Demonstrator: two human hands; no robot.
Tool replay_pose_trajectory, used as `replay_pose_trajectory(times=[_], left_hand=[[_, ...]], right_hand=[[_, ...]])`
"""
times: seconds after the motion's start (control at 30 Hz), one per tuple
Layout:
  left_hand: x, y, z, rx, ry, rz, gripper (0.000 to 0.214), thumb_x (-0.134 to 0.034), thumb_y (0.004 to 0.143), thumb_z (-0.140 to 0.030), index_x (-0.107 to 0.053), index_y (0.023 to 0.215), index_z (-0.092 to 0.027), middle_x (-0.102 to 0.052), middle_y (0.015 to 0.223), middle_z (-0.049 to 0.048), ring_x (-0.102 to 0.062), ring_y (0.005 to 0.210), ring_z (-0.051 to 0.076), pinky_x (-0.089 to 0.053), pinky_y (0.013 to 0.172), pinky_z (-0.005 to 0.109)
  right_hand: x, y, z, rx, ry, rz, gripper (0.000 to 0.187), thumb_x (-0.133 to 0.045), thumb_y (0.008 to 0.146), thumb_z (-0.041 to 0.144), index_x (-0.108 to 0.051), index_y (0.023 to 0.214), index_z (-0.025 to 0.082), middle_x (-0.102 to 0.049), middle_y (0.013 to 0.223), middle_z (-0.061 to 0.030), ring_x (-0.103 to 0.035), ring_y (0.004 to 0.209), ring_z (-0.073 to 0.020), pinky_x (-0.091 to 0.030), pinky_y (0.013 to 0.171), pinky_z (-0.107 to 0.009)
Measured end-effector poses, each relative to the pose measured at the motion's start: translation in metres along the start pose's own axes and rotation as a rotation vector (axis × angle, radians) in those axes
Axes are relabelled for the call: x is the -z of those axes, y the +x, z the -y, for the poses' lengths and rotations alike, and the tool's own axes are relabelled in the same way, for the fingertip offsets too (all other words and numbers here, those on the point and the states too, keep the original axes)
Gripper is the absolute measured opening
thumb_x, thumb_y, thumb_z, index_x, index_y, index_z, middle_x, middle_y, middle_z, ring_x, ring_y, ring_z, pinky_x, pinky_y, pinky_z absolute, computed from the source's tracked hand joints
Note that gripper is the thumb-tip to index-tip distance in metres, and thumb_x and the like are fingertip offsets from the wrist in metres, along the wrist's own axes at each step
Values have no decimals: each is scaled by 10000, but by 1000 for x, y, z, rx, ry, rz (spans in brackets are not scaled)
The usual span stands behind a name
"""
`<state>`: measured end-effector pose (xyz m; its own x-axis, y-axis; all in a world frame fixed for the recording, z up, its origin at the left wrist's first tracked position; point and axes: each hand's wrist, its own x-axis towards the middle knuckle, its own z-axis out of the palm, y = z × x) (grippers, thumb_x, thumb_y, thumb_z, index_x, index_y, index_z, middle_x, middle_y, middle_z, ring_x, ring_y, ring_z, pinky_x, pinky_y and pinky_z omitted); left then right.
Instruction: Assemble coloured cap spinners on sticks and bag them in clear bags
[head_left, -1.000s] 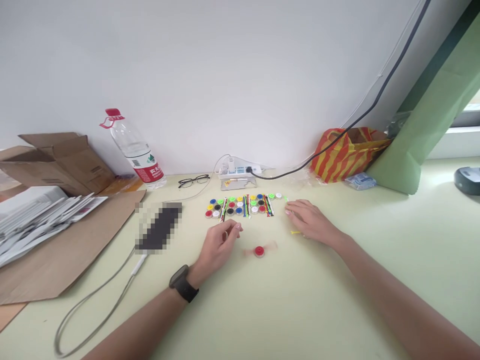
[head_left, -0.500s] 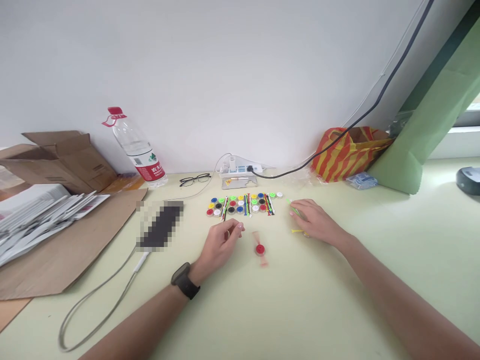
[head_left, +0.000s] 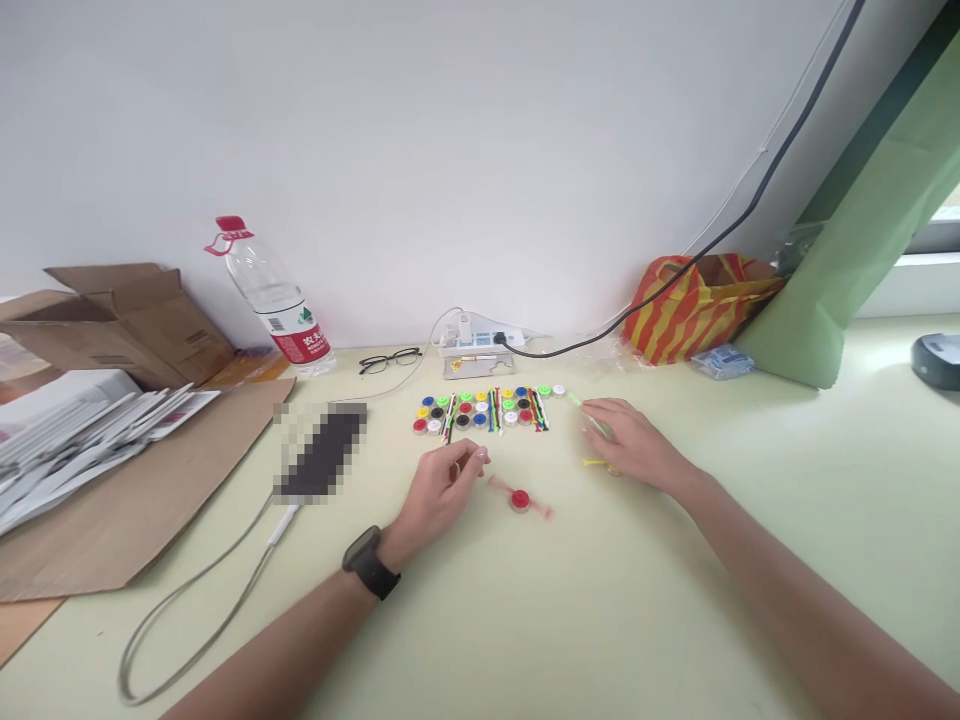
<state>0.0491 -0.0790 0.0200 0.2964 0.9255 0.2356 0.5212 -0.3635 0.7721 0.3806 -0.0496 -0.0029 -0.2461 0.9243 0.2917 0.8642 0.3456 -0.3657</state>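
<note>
My left hand (head_left: 444,487), wearing a black watch (head_left: 369,560), rests on the table with fingers curled in and nothing visible in them. Just right of its fingertips is a red spinner (head_left: 520,501), a round disc with a thin red bar across it, the bar smeared by motion. Farther right, my right hand (head_left: 634,440) has its fingers bent around a green spinner (head_left: 575,399), mostly covered by the fingers and blurred. Partly beneath that hand lies a yellow stick-like piece (head_left: 594,462). Beyond both hands are rows of coloured round discs (head_left: 480,419) with bundles of thin coloured sticks (head_left: 495,410).
Behind the discs stand a power strip (head_left: 480,340) and eyeglasses (head_left: 390,358). At left are a water bottle (head_left: 277,300), a cardboard box (head_left: 142,320), papers (head_left: 97,430) and a pixelated dark device (head_left: 322,450) with a cable. A striped bag (head_left: 675,310) sits back right.
The red spinner's bar has turned from nearly upright to a slant, its disc staying in place. The green piece by my right fingers has shifted slightly. Both hands hold nearly still.
</note>
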Motion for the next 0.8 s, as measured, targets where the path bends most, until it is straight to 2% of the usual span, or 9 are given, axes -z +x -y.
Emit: replay_pose_trajectory(times=[0.17, 0.27, 0.4, 0.47, 0.57, 0.67, 0.73, 0.8], left_hand=[[0, 0, -2, -13, -7, 4, 373, -478, 1025, -430, -685, 853, -171, -682, 750, 15, -506, 628, 136, -372, 588, 253], [0, 0, -2, -17, -6, 2, 379, -475, 1022, -436, -688, 857, -169, -686, 752, 20, -514, 626, 138, -373, 581, 254], [0, 0, -2, -14, 2, 10, 384, -472, 1021, -435, -688, 858, -163, -686, 751, 24, -506, 625, 136, -360, 566, 255], [0, 0, -1, -11, 2, 14, 378, -475, 1022, -429, -688, 854, -165, -687, 757, 21, -504, 630, 134, -363, 574, 257], [0, 0, 0, -15, -2, 16, 370, -478, 1024, -424, -688, 859, -168, -683, 757, 16, -512, 640, 136, -370, 589, 258], [0, 0, 0, -14, -5, 20, 370, -477, 1027, -426, -686, 862, -169, -676, 750, 13, -512, 642, 138, -367, 593, 256], [0, 0, 0, -12, -4, 24, 372, -476, 1028, -429, -684, 858, -170, -675, 750, 12, -508, 640, 137, -363, 590, 254], [0, 0, 0, -14, -4, 25, 375, -474, 1027, -431, -683, 856, -170, -676, 750, 14, -506, 639, 139, -363, 588, 254]], right_hand=[[8, 6, 1, -73, 178, -251, 322, -538, 958, 321, -719, 1198, 207, -697, 1288, -120, -659, 1183, -302, -538, 1046, -487], [10, 8, -1, -115, 397, -364, 280, -602, 930, 351, -740, 1122, 201, -724, 1205, -120, -720, 1055, -284, -597, 973, -472], [12, 9, 0, -189, 714, -356, 445, -787, 813, 436, -725, 1176, 186, -729, 1206, -122, -738, 1072, -297, -584, 1021, -489], [14, 9, 2, -234, 775, -358, 476, -818, 784, 473, -738, 1158, 188, -751, 1162, -119, -735, 1079, -305, -582, 1017, -490], [16, 10, 3, -281, 779, -390, 415, -788, 806, 527, -765, 1050, 192, -773, 1079, -111, -741, 1006, -290, -593, 964, -476], [19, 12, 5, -283, 769, -390, 413, -721, 847, 590, -745, 956, 192, -758, 1091, -111, -721, 958, -262, -596, 912, -448], [20, 12, 7, -266, 784, -380, 426, -648, 894, 622, -703, 961, 205, -746, 1061, -100, -706, 950, -240, -598, 870, -408], [21, 10, 9, -255, 790, -364, 424, -557, 949, 629, -660, 1036, 227, -724, 911, -63, -694, 837, -203, -596, 765, -345]])
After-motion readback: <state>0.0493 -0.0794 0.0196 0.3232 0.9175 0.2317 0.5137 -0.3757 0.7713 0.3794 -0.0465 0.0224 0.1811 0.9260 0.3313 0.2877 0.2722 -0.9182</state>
